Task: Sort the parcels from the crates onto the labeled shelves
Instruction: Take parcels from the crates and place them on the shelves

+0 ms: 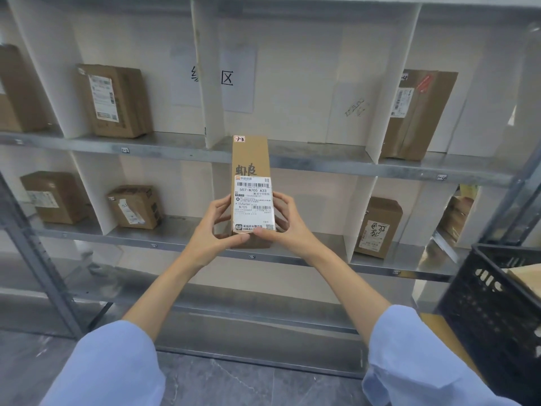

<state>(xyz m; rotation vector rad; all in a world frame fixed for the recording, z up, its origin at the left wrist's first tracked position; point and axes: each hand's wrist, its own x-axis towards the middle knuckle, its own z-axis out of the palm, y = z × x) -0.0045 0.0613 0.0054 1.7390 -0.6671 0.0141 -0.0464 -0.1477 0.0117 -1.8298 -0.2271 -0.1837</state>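
Now the left hand (211, 227) and right hand (288, 227) both grip the tall parcel (251, 171) upright, likely so its label (253, 202) can be read before choosing a shelf (322, 164).

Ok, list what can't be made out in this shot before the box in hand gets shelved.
Held parcel: head view, lower end covered by the left grip and right grip; label fine print too small.
Black crate: head view, cut off by the right edge, contents mostly unseen.
Wall sign: head view, first character partly hidden behind a white divider.
Shelf-edge tags: head view, too small to read.
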